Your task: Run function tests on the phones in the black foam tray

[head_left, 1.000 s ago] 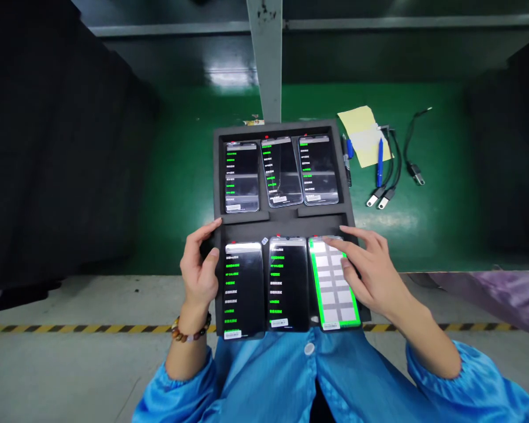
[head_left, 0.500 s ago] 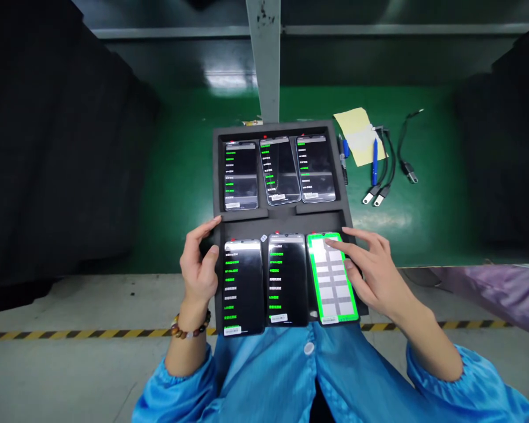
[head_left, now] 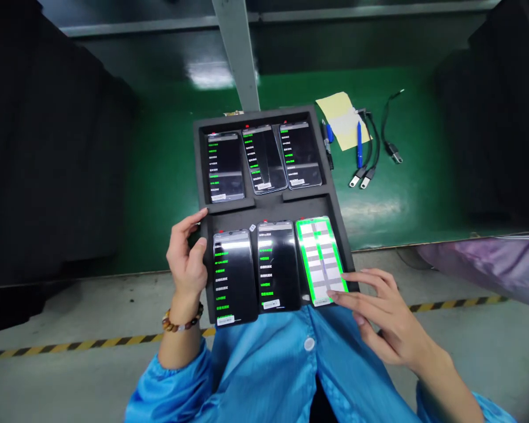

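Left of the centre of the frame, the left hand [head_left: 188,258] has its thumb and forefinger spread apart, and the forefinger tip touches the left side of a black tray [head_left: 268,207]; whether the hidden fingers grip it, I cannot tell. A bead bracelet [head_left: 182,325] is around the wrist. The tray is in the middle, partly over the green counter [head_left: 158,217] and reaching past its front edge. In its upper compartment lie the upper left phone [head_left: 226,164], the upper middle phone [head_left: 264,158], slightly askew, and the upper right phone [head_left: 302,153]. In the lower compartment lie the lower left phone [head_left: 234,282], the lower middle phone [head_left: 278,270], and the bright phone [head_left: 317,247], its screen white, grey and green. At upper right are a yellow paper [head_left: 337,111], a blue pen [head_left: 360,150] partly over it, and black cables [head_left: 377,141]. At lower right, the right hand [head_left: 388,320] has loosely spread fingers, grasping nothing; its forefinger tip is at the bottom of the bright screen. Purple cloth [head_left: 485,264] is at the right edge.
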